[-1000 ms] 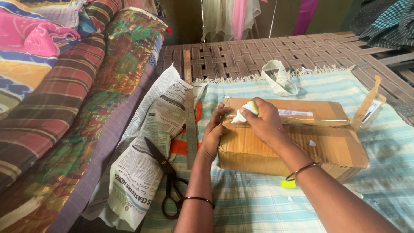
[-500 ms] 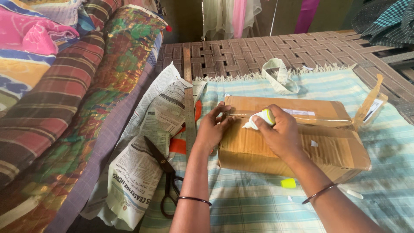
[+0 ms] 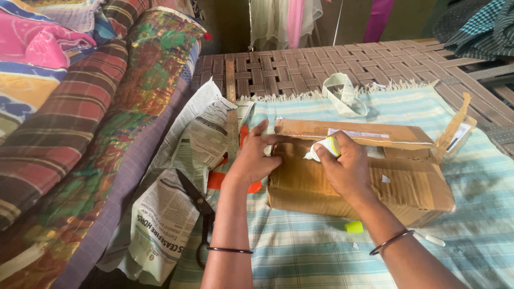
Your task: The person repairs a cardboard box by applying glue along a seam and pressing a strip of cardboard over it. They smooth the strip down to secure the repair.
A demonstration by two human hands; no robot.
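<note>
Cardboard box (image 3: 375, 176) sits centre-frame on striped cloth (image 3: 321, 251). Right hand (image 3: 345, 171), grip closed round a white glue tube (image 3: 324, 149), tip on the box top. Left hand (image 3: 251, 160), fingers spread, presses the box's 9 o'clock edge. Scissors (image 3: 201, 211) at 8 o'clock on newspaper (image 3: 166, 214).

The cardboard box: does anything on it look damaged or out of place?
Yes. The cardboard box is creased and dented, and a strip of brown tape has peeled up at its far right corner and stands loose. The right hand holds a small white tube over it; the left hand steadies its left end.
</note>
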